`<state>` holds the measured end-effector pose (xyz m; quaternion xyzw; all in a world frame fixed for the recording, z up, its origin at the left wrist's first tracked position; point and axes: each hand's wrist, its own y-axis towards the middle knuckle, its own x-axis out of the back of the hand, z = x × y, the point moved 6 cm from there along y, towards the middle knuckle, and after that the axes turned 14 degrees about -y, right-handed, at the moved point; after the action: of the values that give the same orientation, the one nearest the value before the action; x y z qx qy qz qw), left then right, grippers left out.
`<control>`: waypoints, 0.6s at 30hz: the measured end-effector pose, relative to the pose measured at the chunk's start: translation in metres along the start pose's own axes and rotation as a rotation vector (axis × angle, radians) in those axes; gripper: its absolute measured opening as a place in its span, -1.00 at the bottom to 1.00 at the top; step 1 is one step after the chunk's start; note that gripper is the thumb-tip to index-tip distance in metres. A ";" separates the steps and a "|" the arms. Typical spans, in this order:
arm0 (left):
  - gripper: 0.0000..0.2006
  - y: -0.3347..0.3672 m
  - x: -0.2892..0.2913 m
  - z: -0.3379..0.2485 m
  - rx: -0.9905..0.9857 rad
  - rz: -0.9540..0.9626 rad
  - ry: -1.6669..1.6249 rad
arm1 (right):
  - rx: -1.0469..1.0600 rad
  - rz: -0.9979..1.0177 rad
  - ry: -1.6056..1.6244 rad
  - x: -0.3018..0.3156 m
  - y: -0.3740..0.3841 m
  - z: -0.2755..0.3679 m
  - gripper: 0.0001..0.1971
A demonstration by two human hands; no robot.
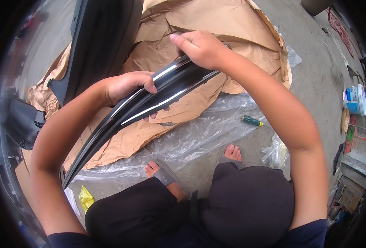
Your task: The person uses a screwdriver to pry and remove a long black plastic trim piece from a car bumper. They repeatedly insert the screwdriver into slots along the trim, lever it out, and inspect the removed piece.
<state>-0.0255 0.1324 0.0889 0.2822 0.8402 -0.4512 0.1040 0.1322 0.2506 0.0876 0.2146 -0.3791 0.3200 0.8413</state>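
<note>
A long, curved black trim piece [143, 99] with shiny chrome strips tapers toward the lower left. Small tabs line its lower edge. My left hand [131, 86] grips its middle, thumb on top and fingertips showing under the lower edge. Over its upper right end, my right hand [203, 49] is closed, with thumb pointing up and left; the fingers behind are partly hidden. The piece is held above crumpled brown paper [170, 58]. A large black panel [104, 45], perhaps a car body part, stands beside my left hand.
Clear plastic sheeting [216, 120] lies under the paper's near edge, by my feet. A green-handled screwdriver [252, 120] and a crumpled clear bag [276, 152] are on the concrete floor [315, 82]. A yellow wrapper [85, 198] lies at lower left, a white bucket [355, 100] at right.
</note>
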 end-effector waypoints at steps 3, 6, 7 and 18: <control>-0.34 -0.012 -0.005 -0.005 0.032 0.038 -0.072 | 0.026 -0.317 0.577 0.043 -0.006 0.002 -0.48; -0.24 -0.026 -0.008 -0.008 0.146 0.026 -0.123 | -0.152 -0.303 1.162 0.071 -0.009 0.003 -0.50; -0.26 -0.029 -0.011 -0.009 0.176 0.044 -0.122 | -0.082 -0.298 1.246 0.083 -0.011 0.012 -0.50; -0.33 -0.020 0.001 -0.015 0.216 -0.146 0.050 | 0.046 -0.051 1.377 0.022 -0.029 0.097 -0.52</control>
<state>-0.0367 0.1365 0.1110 0.2409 0.8074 -0.5382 0.0190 0.1152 0.1798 0.1614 -0.0112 0.2538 0.3716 0.8930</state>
